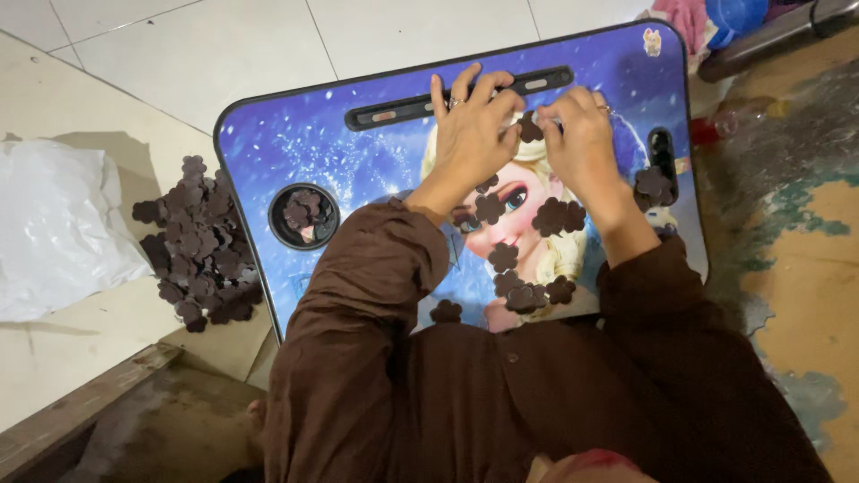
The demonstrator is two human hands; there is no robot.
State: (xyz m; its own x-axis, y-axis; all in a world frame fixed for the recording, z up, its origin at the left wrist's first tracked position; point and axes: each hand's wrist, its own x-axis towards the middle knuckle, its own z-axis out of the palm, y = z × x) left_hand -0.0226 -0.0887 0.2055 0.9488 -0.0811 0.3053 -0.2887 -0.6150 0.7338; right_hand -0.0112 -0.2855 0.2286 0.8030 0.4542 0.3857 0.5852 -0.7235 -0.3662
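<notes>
My left hand (472, 128) and my right hand (580, 136) meet over the far middle of a small blue lap table (295, 148) with a cartoon picture. Together they pinch one dark brown flower-shaped cutout (530, 128) between their fingertips. Several more of these cutouts (528, 259) lie scattered on the tabletop near my forearms. Both arms wear brown sleeves.
A heap of the same brown cutouts (199, 241) lies on the floor left of the table. The round cup hole (304, 216) holds a few more. A white plastic bag (54, 224) lies at far left. Clutter and a blue thing (735, 13) sit at top right.
</notes>
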